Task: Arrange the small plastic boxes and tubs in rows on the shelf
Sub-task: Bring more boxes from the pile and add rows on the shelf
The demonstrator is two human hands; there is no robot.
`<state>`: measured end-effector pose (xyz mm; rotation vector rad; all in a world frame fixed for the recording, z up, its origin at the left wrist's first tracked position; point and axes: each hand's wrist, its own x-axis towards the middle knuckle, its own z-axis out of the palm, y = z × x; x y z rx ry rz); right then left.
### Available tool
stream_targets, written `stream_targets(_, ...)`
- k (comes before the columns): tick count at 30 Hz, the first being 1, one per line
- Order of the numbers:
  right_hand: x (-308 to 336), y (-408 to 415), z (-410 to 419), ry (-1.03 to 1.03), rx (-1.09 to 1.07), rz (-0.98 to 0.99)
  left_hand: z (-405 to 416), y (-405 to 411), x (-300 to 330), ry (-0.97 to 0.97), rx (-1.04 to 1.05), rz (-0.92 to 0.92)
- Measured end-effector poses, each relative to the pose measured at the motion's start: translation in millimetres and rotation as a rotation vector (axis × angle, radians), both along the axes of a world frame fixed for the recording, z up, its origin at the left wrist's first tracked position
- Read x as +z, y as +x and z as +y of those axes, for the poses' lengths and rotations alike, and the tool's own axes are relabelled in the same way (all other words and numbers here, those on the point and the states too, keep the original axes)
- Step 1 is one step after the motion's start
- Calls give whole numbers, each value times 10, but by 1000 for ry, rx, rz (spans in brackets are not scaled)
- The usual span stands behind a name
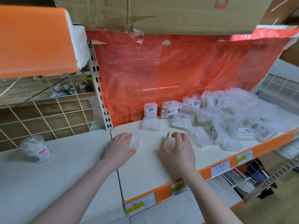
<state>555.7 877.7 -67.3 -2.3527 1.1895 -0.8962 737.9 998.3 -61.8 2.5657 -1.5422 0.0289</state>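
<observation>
On the white shelf [145, 167], my left hand [119, 147] holds a small clear plastic box [135, 143] at the shelf's left end. My right hand [178, 146] grips a second clear tub [169, 137] from above, a little to the right. Behind them one flat box of cotton swabs [151, 125] lies down, with a labelled box [150, 109] standing upright at the back. A loose heap of several clear boxes [226, 117] covers the right half of the shelf. A round tub with a printed label [36, 148] stands alone on the neighbouring shelf to the left.
A red plastic sheet [161, 70] hangs behind the shelf. A cardboard carton [161, 12] overhangs from above. An orange box [32, 39] juts out at upper left. The shelf's front edge has an orange strip with price tags [220, 168]. Wire grid panels [48, 113] back the left shelf.
</observation>
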Motion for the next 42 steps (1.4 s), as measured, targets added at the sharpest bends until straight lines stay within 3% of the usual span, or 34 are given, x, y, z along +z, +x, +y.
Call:
stream_targets(8, -25, -20, -10, 14, -11, -49, 55, 3, -20, -38, 31, -2)
stream_targets(13, -17, -66, -10, 156, -85, -90, 190, -47, -58, -47, 103, 53)
stream_targets(17, 38, -85, -9, 144, -68, -55, 268, -85, -32, -72, 125, 144)
stream_targets(27, 80, -131, 12, 182, 209, 63, 617, -234, -16, -115, 227, 204)
stream_targets(42, 274, 154, 274, 133, 480, -49, 1595, -378, 92, -187, 494, 178)
